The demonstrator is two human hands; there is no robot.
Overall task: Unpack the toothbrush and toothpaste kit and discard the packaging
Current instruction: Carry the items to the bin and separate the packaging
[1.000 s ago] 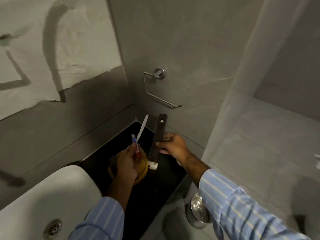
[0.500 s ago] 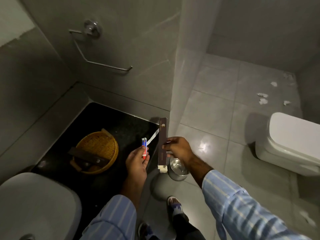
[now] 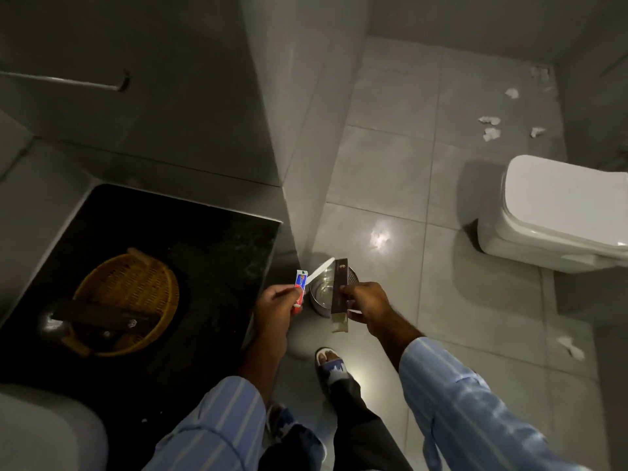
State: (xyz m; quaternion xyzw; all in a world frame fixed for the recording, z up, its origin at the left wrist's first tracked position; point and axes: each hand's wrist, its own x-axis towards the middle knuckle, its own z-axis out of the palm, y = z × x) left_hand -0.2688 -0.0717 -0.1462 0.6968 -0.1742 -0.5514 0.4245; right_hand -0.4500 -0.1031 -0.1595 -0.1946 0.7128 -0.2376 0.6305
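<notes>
My left hand grips the toothpaste tube and white toothbrush; my right hand pinches the emptied dark kit box over the steel bin on the floor. Unpacking looks done; next I let the box drop in

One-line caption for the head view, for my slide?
Left hand holds toothpaste and toothbrush; right hand holds the empty box above the steel bin.

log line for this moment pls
left hand: holds toothpaste + toothbrush | right hand: holds empty box over bin | packaging not yet dropped
</notes>
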